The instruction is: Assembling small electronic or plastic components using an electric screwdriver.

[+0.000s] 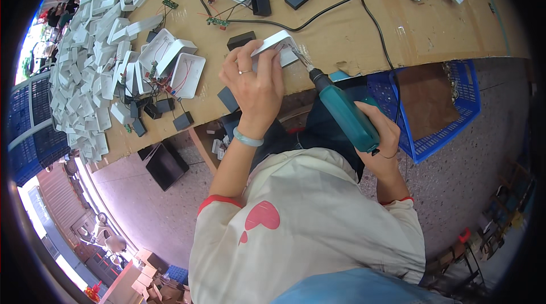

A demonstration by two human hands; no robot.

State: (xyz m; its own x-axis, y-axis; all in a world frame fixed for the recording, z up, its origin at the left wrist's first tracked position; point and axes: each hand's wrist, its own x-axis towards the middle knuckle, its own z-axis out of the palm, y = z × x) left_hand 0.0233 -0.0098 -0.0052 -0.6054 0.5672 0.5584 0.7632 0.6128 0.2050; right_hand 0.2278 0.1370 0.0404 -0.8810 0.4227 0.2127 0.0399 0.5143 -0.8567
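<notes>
My left hand is closed on a white plastic casing, which it tilts up at the near edge of the cardboard-topped table. In my right hand is a teal electric screwdriver, with my fingers wrapped round its rear end. Its tip points into the open side of the casing. Whether the tip touches a screw there cannot be made out. Just behind my left hand lies a black box, and another dark box sits at the table edge by my wrist.
White casings are heaped at the left. Nearer lie opened casings with red wires and circuit boards. A black cable crosses the table and hangs over its edge. On the right stands a blue crate with brown cardboard inside.
</notes>
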